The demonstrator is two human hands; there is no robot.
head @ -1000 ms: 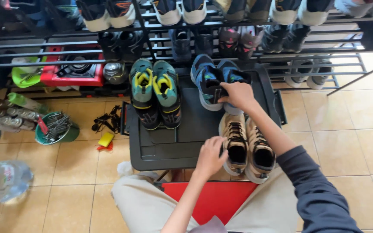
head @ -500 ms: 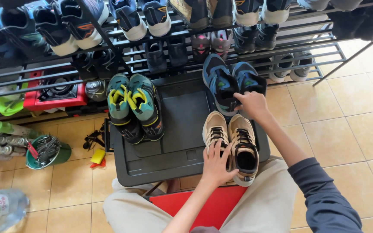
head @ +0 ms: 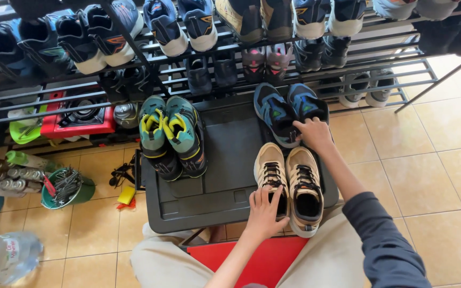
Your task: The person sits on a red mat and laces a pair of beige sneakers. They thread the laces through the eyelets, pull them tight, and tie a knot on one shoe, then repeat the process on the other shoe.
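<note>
Shoe rack [head: 294,58] behind; dark plastic lid [head: 225,154] before me carrying three pairs. My right hand [head: 314,134] grips the blue sneakers [head: 286,112] at its far edge; my left hand [head: 265,210] rests loosely, fingers spread, on the tan sneakers [head: 289,181] nearest me.

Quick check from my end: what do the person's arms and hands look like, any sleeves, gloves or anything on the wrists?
Both hands are bare, with no gloves. The right arm wears a dark blue-grey long sleeve pushed up, leaving the forearm and right hand uncovered. The left hand and the left forearm in view show no sleeve. No watch, ring or band is visible on either wrist.
</note>
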